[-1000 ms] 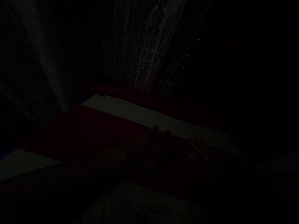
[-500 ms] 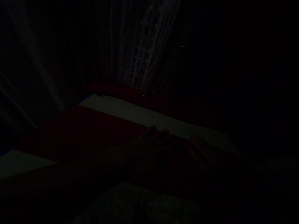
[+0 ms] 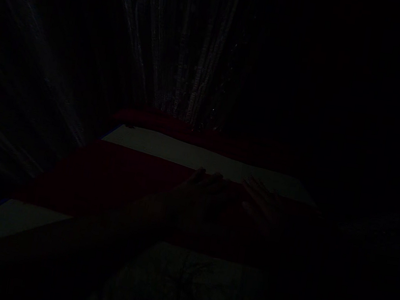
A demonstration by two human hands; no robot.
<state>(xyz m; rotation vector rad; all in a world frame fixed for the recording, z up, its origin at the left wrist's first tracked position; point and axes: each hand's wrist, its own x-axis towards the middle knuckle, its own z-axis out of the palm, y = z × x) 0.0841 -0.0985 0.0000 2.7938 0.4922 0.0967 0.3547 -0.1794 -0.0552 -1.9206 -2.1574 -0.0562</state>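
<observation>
The scene is very dark. My left hand [image 3: 200, 189] lies flat with its fingers stretched out on a cloth with wide red and pale stripes [image 3: 107, 176]. My right hand [image 3: 262, 201] rests flat just to the right of it, fingers spread toward the pale stripe [image 3: 170, 148]. Both hands hold nothing. My left forearm runs down to the lower left.
A patterned curtain [image 3: 183, 58] hangs behind the far edge of the cloth. A pale patch with a dim printed motif [image 3: 185, 277] lies near me. A faint grey surface [image 3: 25, 95] slopes at the left. The right side is too dark to read.
Both hands have slid slightly to the left on the red stripe. The view has shifted a little, so the curtain sits further left.
</observation>
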